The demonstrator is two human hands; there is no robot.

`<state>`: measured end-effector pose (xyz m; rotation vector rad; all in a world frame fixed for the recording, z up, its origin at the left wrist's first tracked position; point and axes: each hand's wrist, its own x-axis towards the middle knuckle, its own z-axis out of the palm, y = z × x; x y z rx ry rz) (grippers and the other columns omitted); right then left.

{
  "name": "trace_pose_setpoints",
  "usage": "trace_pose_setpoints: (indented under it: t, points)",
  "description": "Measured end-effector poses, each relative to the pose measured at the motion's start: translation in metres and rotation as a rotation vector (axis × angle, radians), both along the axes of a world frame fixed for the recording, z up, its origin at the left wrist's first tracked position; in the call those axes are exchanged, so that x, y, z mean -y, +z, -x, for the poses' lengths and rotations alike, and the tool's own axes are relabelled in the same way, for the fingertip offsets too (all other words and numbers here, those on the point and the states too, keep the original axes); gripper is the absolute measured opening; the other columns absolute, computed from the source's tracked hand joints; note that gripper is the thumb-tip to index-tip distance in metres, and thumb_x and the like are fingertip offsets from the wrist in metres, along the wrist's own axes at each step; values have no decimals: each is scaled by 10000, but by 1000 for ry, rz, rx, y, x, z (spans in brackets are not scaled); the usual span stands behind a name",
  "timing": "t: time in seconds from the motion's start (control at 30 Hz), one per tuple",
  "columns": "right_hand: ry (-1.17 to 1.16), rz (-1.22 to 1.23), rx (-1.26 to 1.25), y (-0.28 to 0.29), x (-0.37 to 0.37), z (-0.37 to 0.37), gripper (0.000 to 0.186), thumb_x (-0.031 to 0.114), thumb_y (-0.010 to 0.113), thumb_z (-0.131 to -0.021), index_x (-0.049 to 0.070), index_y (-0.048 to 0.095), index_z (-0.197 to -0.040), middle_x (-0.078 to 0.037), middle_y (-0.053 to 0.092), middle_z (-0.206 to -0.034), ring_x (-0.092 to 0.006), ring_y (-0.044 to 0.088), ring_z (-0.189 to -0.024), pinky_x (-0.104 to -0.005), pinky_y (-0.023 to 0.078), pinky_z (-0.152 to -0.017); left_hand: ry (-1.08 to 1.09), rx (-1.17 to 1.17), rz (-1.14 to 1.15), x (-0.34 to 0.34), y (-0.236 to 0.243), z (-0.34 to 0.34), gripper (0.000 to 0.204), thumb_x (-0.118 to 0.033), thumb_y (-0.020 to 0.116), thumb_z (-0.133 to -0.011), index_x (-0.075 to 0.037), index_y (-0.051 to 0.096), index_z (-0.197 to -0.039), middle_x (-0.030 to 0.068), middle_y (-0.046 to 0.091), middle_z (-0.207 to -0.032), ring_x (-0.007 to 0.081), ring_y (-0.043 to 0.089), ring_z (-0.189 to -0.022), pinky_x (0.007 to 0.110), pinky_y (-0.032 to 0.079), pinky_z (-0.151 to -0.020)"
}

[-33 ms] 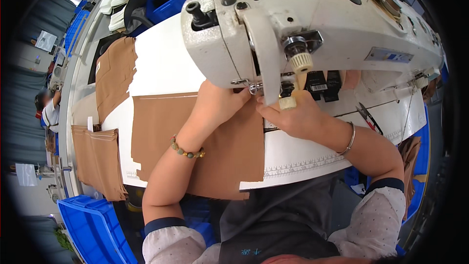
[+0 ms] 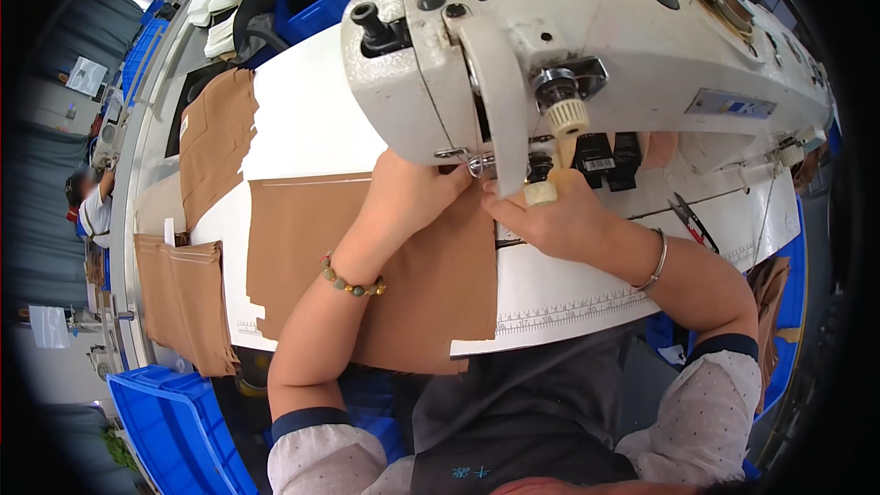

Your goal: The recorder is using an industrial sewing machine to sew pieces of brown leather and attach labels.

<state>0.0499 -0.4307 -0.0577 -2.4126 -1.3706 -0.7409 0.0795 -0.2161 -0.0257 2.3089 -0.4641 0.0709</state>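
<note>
We have the cloth (image 2: 302,247) flat on the tabletop (image 2: 541,286), below and to the left of the machine (image 2: 632,55). Its upper part runs toward the machine head; its lower edge extends past the front of the tabletop, toward our apron (image 2: 532,394).

We position the left hand (image 2: 412,194) on the upper part of the cloth, tips directed at the metal fitting (image 2: 481,166) under the machine head. We position the right hand (image 2: 555,215) opposite, just beside the cloth's right edge. The fingers of both hands are bent and meet near the fitting. The machine covers part of them, so we cannot tell whether either hand grips the cloth or only presses it.

We wear a beaded bracelet (image 2: 351,284) on the left wrist and a bangle (image 2: 658,261) on the right.

To the right of the right hand we have the snips (image 2: 693,222), apart from it. Beyond that hand lie black packets (image 2: 610,161). At far left we have a brown stack (image 2: 183,302) and, above it, brown pieces (image 2: 217,142).
</note>
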Motion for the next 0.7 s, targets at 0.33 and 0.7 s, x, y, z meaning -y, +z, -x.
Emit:
trace_pose_setpoints:
  t: [0.33, 0.7]
  points:
    - [12, 3, -46, 2, -1, -1, 255, 137, 648, -760, 47, 690, -995, -30, 566, -544, -199, 630, -524, -353, 475, -480, 17, 2, -22, -2, 3, 0, 208, -152, 721, -791, -60, 728, -977, 152, 730, -885, 355, 697, -827, 426, 553, -727]
    - [79, 18, 28, 6, 0, 3, 161, 143, 637, -746, 54, 658, -878, -61, 602, -653, -192, 618, -541, -333, 458, -458, 104, -69, -77, 1, 3, 8, 230, -181, 742, -831, -34, 724, -1007, 145, 737, -883, 320, 709, -814, 407, 551, -727]
